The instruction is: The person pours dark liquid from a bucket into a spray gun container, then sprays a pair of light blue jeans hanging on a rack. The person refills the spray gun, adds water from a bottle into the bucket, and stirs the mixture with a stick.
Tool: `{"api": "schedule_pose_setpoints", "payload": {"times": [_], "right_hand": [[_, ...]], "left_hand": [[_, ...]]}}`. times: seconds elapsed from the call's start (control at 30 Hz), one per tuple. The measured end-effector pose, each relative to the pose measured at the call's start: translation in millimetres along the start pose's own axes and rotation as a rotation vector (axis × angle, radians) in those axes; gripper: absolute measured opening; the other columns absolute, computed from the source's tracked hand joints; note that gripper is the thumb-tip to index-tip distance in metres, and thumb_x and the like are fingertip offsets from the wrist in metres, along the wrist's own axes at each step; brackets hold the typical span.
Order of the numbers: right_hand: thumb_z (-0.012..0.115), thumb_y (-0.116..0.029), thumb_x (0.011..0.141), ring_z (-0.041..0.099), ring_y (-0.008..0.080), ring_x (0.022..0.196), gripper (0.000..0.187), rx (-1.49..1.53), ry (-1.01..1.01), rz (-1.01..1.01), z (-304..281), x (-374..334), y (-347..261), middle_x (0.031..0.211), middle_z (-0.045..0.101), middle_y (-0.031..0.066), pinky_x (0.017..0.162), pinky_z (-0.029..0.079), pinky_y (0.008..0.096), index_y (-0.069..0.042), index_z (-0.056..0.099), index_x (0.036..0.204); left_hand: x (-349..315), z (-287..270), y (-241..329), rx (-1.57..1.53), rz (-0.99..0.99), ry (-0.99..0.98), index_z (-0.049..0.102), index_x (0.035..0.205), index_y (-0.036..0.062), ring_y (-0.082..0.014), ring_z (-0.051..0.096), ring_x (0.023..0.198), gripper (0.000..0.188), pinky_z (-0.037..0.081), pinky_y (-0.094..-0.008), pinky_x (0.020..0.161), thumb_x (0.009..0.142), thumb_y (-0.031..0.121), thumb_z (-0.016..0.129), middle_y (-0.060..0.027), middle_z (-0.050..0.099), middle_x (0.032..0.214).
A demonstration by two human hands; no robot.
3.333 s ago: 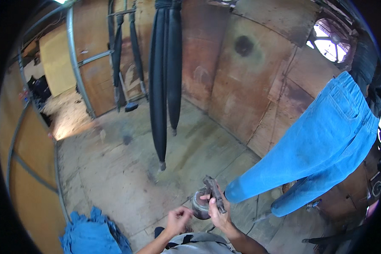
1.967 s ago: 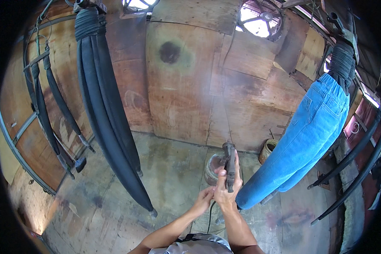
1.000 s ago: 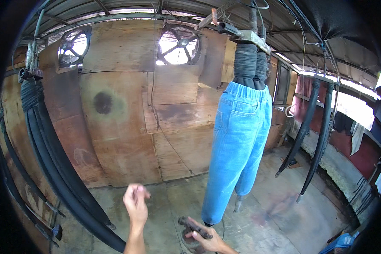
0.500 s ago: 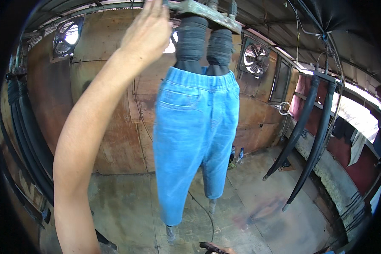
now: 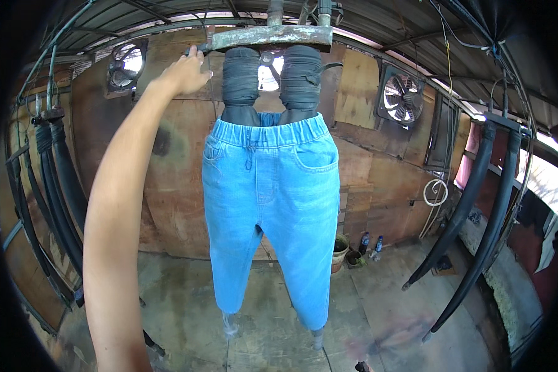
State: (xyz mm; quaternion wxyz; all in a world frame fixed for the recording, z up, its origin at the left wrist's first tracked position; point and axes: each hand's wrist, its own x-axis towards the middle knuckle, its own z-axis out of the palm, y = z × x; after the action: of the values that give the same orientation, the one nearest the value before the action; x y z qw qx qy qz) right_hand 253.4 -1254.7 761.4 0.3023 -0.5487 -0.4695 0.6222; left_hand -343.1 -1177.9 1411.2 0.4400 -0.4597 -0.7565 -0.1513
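Bare left arm [image 5: 115, 229]: raised from the lower edge, slanting up and rightward
Left wrist [image 5: 160, 88]: lifted high
Bare left hand [image 5: 183, 74]: back facing the camera
Left fingers [image 5: 195, 53]: together, pointing upward
Left thumb [image 5: 208, 75]: apart, toward the right

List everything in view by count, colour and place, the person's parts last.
Jeans: 1, blue, centre
Wrapped legs: 2, black, entering jeans
Crossbar: 1, grey, top centre
Handle: 1, dark, crossbar's left end
Hanging tubes: several, black, both sides
Wall panels: several, brown, rear
Fans: 3, dark, upper rear
Coil: 1, white, rear right
Bottles: 2, blue and dark, rear floor
Bucket: 1, pale, left of bottles
Pot: 1, dark, beside bottles
Cloths: 2, dark and grey, far right
Floor: 1, grey-green, below
Object tip: 1, dark, lower edge
Left forearm: 1, bare, left
Left hand: 1, bare, at handle
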Motion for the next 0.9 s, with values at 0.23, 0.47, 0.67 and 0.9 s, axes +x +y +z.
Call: {"api": "schedule_pose_setpoints", "payload": {"times": [0.23,0.47,0.67,0.9], "right_hand": [[0.068,-0.041,0.101,0.063,0.0167,0.081,0.039,-0.236,0.202,-0.164,-9,15,12,0.089,0.067,0.0053,0.076,0.053,0.0342,-0.003,0.069,0.110],[0.068,-0.041,0.101,0.063,0.0173,0.082,0.040,-0.160,0.181,-0.152,7,26,13,0.090,0.067,0.0054,0.077,0.053,0.0348,-0.002,0.069,0.111],[0.068,-0.041,0.100,0.063,0.0177,0.082,0.041,-0.116,0.182,-0.163,23,23,14,0.091,0.068,0.0056,0.078,0.053,0.0354,-0.002,0.069,0.113],[0.068,-0.044,0.100,0.062,0.0181,0.085,0.043,-0.041,0.152,-0.037,39,13,-4,0.090,0.068,0.0061,0.080,0.052,0.0359,-0.001,0.071,0.104]], "left_hand": [[61,-107,121,0.160,0.388,0.588,0.072,0.096,-0.0050,-0.0414,0.060,0.122,0.033,0.049,-0.0474,0.104,0.084,0.025,0.064,-0.0227,0.068,0.121],[85,-142,187,0.057,0.677,0.588,0.075,0.095,0.0016,-0.0388,0.070,0.098,0.034,0.056,-0.0471,0.087,0.093,0.034,0.066,-0.0221,0.072,0.098],[62,-161,140,-0.007,0.669,0.679,0.078,0.108,0.0095,-0.0318,0.073,0.099,0.031,0.058,-0.0432,0.089,0.092,0.034,0.070,-0.0142,0.076,0.106],[84,-169,57,-0.180,0.383,0.703,0.075,0.091,0.0063,-0.0186,0.069,0.066,0.020,0.054,-0.0372,0.068,0.096,0.023,0.065,-0.0112,0.070,0.071]]}}
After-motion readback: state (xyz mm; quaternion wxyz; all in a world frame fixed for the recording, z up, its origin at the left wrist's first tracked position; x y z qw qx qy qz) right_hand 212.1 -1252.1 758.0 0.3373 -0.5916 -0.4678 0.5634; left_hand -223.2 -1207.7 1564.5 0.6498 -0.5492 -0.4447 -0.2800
